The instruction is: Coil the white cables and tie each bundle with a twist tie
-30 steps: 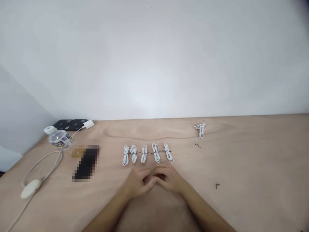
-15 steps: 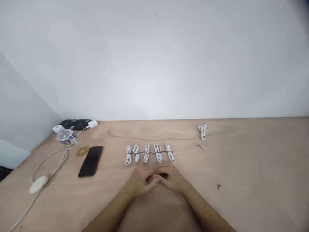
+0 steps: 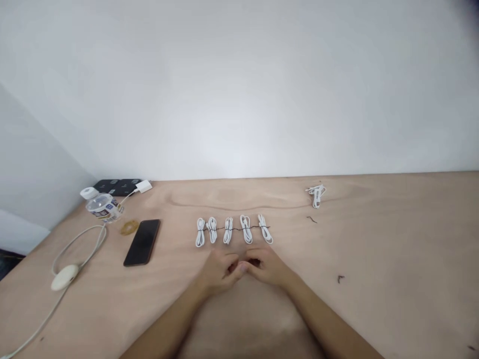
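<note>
My left hand (image 3: 219,271) and my right hand (image 3: 265,267) meet at the fingertips on the plywood table (image 3: 359,239), just in front of a row of several coiled white cables (image 3: 234,231). A thin black wire (image 3: 235,228) runs across the coils and links them. Neither hand touches the coils. My fingers are curled together, and I see nothing clearly held between them. Another white cable bundle (image 3: 317,195) lies farther off, at the back right.
To the left lie a black smartphone (image 3: 142,242), an amber rubber band (image 3: 129,227), a plastic water bottle (image 3: 102,207) on its side and a corded white mouse (image 3: 64,277). A white charger (image 3: 144,186) and black pads (image 3: 118,187) sit at the back. Small dark scraps (image 3: 340,278) dot the right.
The whole scene has shifted slightly upward in view as my head moved. My hands stay together, and the cables have not visibly moved.
</note>
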Motion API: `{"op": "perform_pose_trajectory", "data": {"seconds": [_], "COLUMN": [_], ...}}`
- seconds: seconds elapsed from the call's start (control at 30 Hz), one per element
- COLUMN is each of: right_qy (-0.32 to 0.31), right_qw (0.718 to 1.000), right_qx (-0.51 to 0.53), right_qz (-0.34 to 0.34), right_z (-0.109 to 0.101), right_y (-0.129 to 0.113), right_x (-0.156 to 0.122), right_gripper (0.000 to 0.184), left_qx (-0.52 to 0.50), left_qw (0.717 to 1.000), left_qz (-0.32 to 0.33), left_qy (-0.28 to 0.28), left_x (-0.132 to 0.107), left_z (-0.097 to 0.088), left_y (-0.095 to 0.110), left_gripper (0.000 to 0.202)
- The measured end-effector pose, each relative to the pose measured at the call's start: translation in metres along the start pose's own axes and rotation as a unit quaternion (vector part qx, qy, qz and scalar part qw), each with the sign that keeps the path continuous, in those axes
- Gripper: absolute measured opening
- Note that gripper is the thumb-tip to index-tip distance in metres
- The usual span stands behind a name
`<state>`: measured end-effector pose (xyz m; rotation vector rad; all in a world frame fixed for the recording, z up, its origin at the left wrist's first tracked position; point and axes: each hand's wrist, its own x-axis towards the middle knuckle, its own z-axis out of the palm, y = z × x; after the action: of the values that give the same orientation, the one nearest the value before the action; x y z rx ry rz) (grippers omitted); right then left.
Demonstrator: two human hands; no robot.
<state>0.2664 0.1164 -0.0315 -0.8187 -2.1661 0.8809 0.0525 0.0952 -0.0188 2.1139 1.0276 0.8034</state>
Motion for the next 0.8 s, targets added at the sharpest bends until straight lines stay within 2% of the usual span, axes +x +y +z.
{"op": "perform_pose_trajectory", "data": {"seconds": [0.07, 0.2, 0.27, 0.33, 0.37, 0.47, 0.6, 0.8], "right_qy": [0.002, 0.007, 0.012, 0.012, 0.011, 0.007, 0.005, 0.009], "right_qw": [1.000, 1.000, 0.999, 0.999, 0.999, 0.999, 0.999, 0.999], "right_qx": [-0.006, -0.026, -0.039, -0.043, -0.041, -0.034, -0.033, -0.026], "right_qz": [0.009, 0.016, 0.020, 0.027, 0.029, 0.034, 0.040, 0.039], "right_z": [-0.001, -0.001, -0.001, 0.000, 0.001, 0.001, 0.000, 0.000], "right_y": [-0.001, -0.001, 0.001, 0.003, 0.004, 0.006, 0.006, 0.004], "right_x": [0.001, 0.001, 0.001, 0.000, 0.000, 0.001, 0.001, 0.002], "right_gripper": [0.040, 0.046, 0.049, 0.051, 0.052, 0.052, 0.052, 0.052], "left_qx": [-0.021, 0.016, 0.053, 0.114, 0.220, 0.296, 0.323, 0.285], "left_qw": [0.999, 0.987, 0.972, 0.948, 0.919, 0.893, 0.885, 0.902], "left_qz": [-0.013, -0.072, -0.112, -0.158, -0.204, -0.245, -0.275, -0.290], "left_qy": [0.024, 0.142, 0.201, 0.252, 0.255, 0.234, 0.192, 0.146], "left_x": [0.000, 0.003, 0.006, 0.010, 0.011, 0.012, 0.009, 0.008], "left_z": [0.001, -0.005, -0.016, -0.033, -0.042, -0.062, -0.066, -0.063], "left_y": [0.002, -0.001, -0.006, -0.010, -0.012, -0.017, -0.025, -0.043], "left_gripper": [0.046, 0.038, 0.027, 0.024, 0.027, 0.032, 0.038, 0.028]}}
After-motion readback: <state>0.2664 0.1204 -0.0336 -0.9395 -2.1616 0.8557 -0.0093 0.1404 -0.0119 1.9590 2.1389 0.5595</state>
